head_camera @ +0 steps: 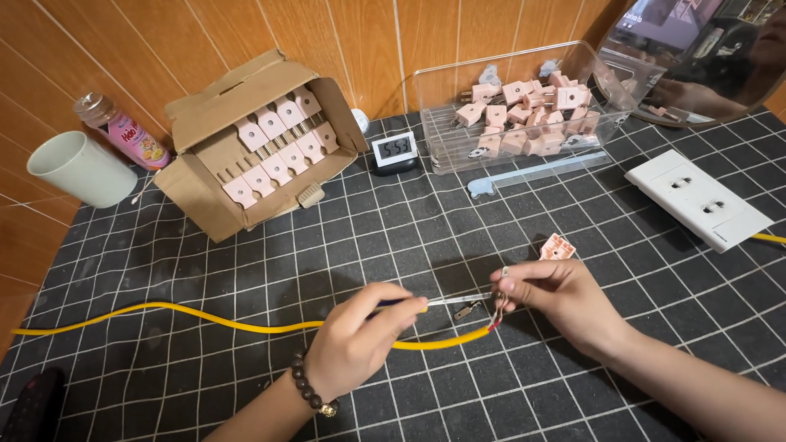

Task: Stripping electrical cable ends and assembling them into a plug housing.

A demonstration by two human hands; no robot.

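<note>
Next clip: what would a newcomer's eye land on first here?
Most likely the long yellow cable snaking across the black gridded mat, its stripped end pinched in the right hand while the left hand works a thin screwdriver at it. Behind, an open cardboard box and a clear plastic tub hold pink plug parts.

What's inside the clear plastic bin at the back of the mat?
The clear plastic bin holds a loose heap of pink plug pieces, some with metal prongs. Anything beneath the heap is covered.
</note>
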